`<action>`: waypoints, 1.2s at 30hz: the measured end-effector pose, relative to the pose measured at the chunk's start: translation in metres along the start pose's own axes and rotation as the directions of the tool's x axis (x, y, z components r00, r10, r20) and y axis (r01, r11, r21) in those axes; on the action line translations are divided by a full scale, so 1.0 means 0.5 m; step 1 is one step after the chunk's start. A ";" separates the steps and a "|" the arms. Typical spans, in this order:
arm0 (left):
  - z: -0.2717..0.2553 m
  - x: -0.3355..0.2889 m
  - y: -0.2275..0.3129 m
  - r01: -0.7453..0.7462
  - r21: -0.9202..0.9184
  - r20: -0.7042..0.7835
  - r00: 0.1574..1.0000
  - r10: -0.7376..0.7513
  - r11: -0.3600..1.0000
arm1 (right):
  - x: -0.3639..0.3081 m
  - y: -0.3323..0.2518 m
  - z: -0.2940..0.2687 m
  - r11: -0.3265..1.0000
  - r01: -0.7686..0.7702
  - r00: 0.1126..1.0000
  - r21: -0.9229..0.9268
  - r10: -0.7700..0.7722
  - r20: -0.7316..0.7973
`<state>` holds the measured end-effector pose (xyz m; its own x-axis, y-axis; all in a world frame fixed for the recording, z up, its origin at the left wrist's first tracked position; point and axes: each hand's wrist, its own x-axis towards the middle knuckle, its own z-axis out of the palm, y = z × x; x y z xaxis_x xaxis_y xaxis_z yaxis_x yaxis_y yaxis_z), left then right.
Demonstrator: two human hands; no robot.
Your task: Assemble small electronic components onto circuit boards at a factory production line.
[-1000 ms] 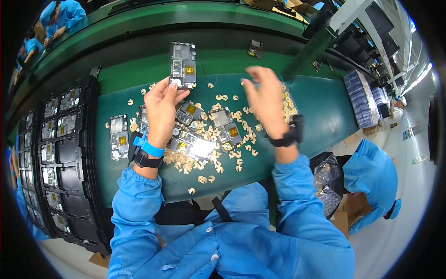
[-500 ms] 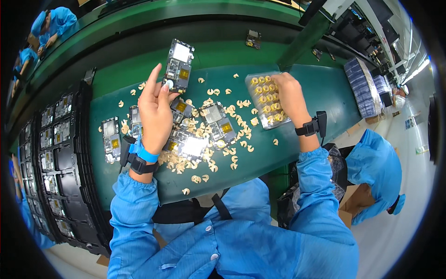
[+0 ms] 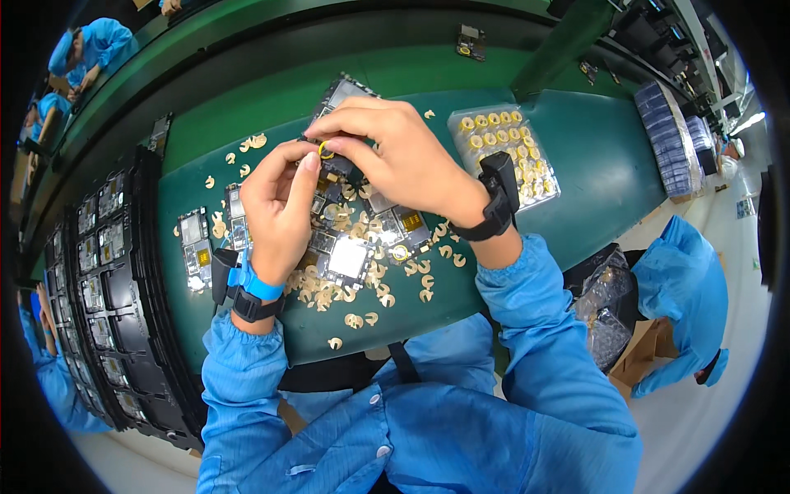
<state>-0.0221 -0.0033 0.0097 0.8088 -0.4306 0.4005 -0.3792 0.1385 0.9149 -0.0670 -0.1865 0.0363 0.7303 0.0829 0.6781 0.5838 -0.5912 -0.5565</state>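
Nearest, cream scraps litter the bench among loose boards; one bears a yellow-rimmed disc. At left, stacked black trays hold boards in some slots. Beyond the scraps, the left hand grips a circuit board and the right hand pinches a yellow ring at it; this board looks unfinished. Farther off, a clear tray carries many similar discs, seemingly unused.
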 end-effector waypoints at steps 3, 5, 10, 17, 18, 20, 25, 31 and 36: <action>-0.004 -0.001 -0.005 0.028 0.069 0.002 1.000 -0.028 0.997 | -0.007 -0.004 0.009 0.990 -0.064 0.997 0.126 0.068 -0.033; -0.005 -0.002 -0.003 0.032 0.085 0.010 0.999 -0.033 0.996 | -0.014 0.000 0.016 0.975 -0.118 0.990 0.190 0.130 -0.055; 0.009 -0.008 -0.018 0.006 0.053 -0.080 0.997 -0.001 0.999 | -0.023 -0.008 0.007 0.965 -0.222 0.962 0.138 0.240 -0.128; 0.009 -0.008 -0.011 0.028 0.054 -0.125 0.992 -0.021 0.998 | -0.026 0.013 0.023 0.992 -0.095 0.986 0.081 0.105 -0.133; 0.007 -0.009 -0.008 0.027 0.059 -0.123 0.992 -0.019 0.998 | -0.026 0.011 0.026 0.984 -0.142 0.980 0.104 0.155 -0.125; 0.010 -0.010 -0.014 0.051 0.036 -0.111 0.993 -0.046 0.998 | -0.030 0.005 0.028 0.980 -0.169 0.973 0.103 0.183 -0.141; 0.016 -0.011 -0.003 0.075 -0.054 0.019 0.997 -0.074 0.996 | -0.030 -0.003 0.014 0.976 -0.212 0.972 0.046 0.215 -0.091; 0.006 -0.007 -0.004 0.079 -0.073 -0.076 0.994 -0.084 0.994 | -0.021 -0.004 0.002 0.970 -0.224 0.964 0.094 0.235 -0.128; 0.007 -0.005 -0.005 0.064 -0.090 -0.060 0.996 -0.070 0.994 | -0.023 0.000 0.004 0.972 -0.210 0.972 0.101 0.219 -0.084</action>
<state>-0.0249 -0.0056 0.0064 0.8586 -0.3853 0.3380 -0.2844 0.1905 0.9396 -0.0747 -0.1857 0.0277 0.8078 -0.1162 0.5779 0.4502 -0.5112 -0.7321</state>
